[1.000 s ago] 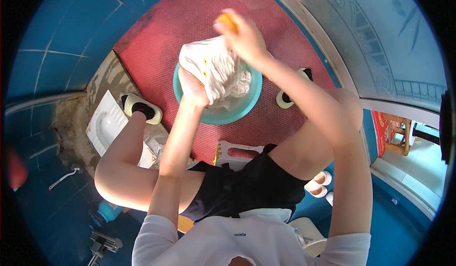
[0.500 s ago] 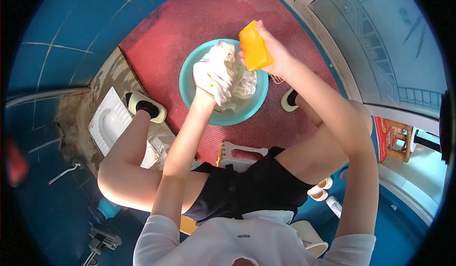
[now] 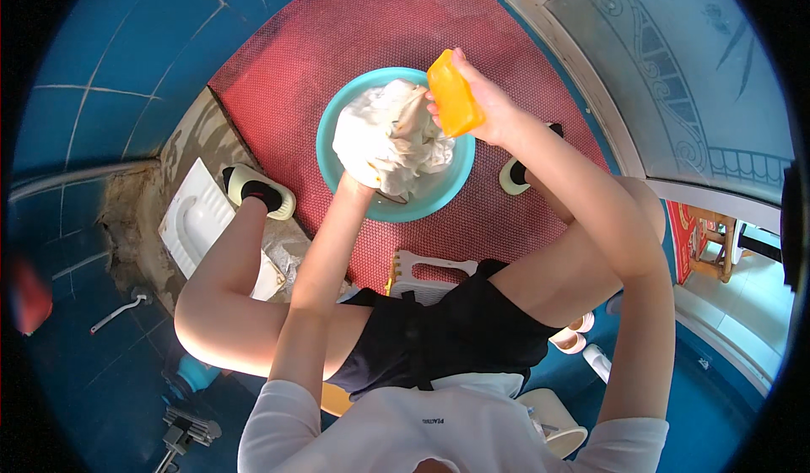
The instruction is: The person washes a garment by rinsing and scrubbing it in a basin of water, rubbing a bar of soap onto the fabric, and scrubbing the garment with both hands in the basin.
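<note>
Lifted higher, one white cloth [image 3: 384,135] meets one orange soap [image 3: 455,95] over one basin [image 3: 439,190].

Red mat [image 3: 337,34] on a blue tiled floor [image 3: 101,43]

A teal basin [image 3: 439,193] sits on the mat at upper centre; a white stool [image 3: 426,266] stands just below it.

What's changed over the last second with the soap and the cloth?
The right hand brought the orange soap down from above the cloth, turned it broad side up and now holds it beside the white cloth. The left hand lowered the bunched cloth into the teal basin. Both grips, the basin and the feet stayed.
</note>
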Demonstrator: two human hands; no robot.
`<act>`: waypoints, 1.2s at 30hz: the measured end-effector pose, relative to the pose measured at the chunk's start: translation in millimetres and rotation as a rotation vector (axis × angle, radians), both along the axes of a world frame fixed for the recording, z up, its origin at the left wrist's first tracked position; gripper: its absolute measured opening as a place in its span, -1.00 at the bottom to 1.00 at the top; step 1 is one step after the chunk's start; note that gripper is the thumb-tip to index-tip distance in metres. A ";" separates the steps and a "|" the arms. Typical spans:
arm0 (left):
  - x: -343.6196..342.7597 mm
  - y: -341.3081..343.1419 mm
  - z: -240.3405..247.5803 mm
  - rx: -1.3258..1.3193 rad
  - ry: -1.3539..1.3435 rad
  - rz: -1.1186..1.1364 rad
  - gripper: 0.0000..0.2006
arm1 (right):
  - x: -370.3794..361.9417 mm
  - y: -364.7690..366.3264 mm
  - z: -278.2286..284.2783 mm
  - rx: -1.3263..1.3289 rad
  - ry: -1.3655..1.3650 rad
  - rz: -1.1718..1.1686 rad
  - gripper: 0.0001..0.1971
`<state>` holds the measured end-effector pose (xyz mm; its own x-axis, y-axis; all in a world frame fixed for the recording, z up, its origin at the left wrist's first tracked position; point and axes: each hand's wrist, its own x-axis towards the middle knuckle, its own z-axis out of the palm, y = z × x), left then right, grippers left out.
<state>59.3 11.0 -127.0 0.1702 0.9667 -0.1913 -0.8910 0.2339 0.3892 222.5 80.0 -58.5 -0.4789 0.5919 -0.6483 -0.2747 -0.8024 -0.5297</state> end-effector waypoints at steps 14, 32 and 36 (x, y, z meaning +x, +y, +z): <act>-10.2 0.8 -2.9 0.268 0.202 -0.214 -0.68 | -3.9 -5.0 0.7 0.125 -0.117 0.044 -0.46; 4.9 -8.6 11.6 0.181 -0.503 -0.241 -0.39 | 0.9 7.2 45.4 0.438 -0.269 -0.087 -0.41; 3.5 -10.6 45.4 0.240 -0.448 -0.288 -0.26 | 8.2 13.3 61.1 0.320 0.089 -0.110 -0.40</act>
